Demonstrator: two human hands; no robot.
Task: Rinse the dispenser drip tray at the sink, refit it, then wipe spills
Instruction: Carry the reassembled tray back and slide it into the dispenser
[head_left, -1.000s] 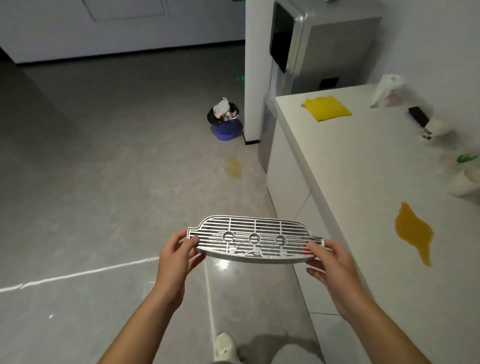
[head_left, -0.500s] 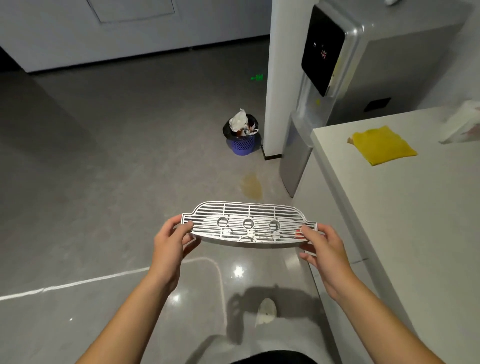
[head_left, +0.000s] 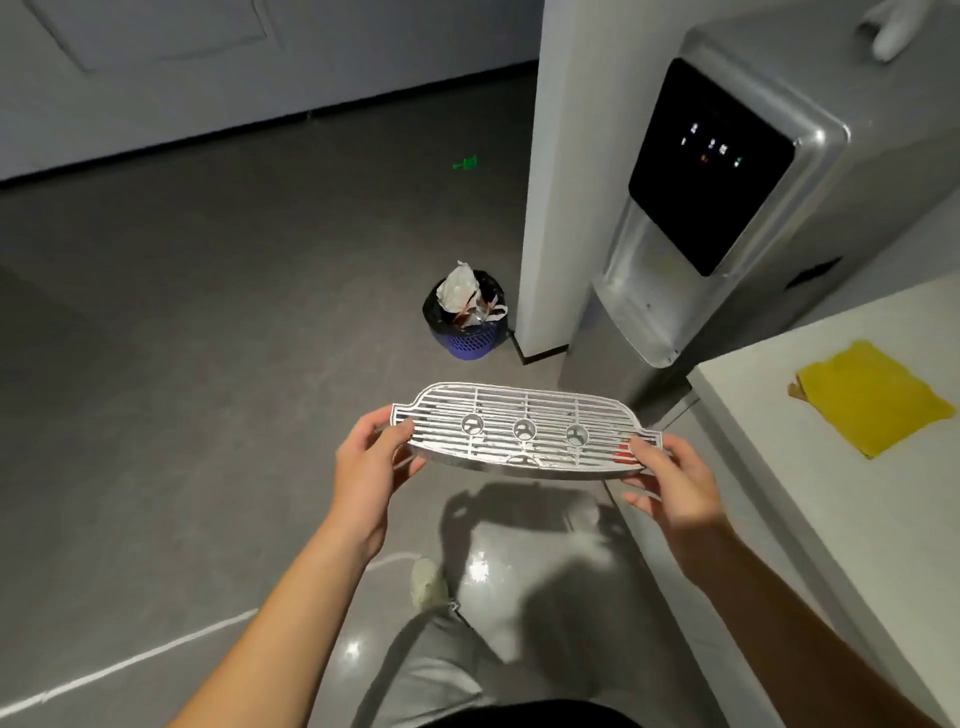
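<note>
The left hand (head_left: 370, 467) grips the left end of the drip tray (head_left: 524, 431), with the thumb on top of the small tab and the other fingers curled underneath. The right hand (head_left: 670, 480) grips the opposite end in the same way, its thumb lying on the upper surface near the right tab and its fingers below. The tray is therefore between the two hands, held in the air in front of the body, nearly level and a little tilted toward the camera. It is made of shiny silver metal or metal-coloured plastic; I cannot tell which. Its shape is long and shallow with a curved front edge, and its top is a grille of thin parallel bars with three round openings in a row in the middle. Below the tray is a smooth grey floor (head_left: 182, 364) that reflects small lights, and one pale shoe (head_left: 428, 584) shows there. Further away, on the floor, stands a small blue mesh waste bin (head_left: 470, 332) with a black liner and crumpled rubbish inside. To the right of the bin is the water dispenser (head_left: 727, 234), with a silver body and a glossy black panel that shows small lit symbols. At the right edge is a white matte counter (head_left: 831, 519), and a yellow cloth (head_left: 872, 397) lies flat on it.
</note>
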